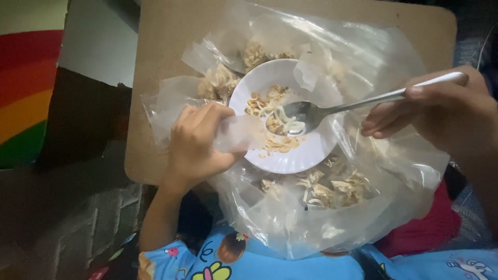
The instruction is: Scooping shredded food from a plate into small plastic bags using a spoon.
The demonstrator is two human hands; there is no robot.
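My left hand (194, 142) pinches the clear plastic bag (332, 207) back off the white bowl (306, 155) so my right hand (441, 111), fingers closed on the metal spoon (311, 114), can scoop noodles (270, 106).

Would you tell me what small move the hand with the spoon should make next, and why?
Probably lift the spoon level and clear of the white bowl. Its bowl already sits among noodles, held by the right hand. The left hand pinches the clear plastic bag at the rim, so a slow rise likely avoids snagging it.
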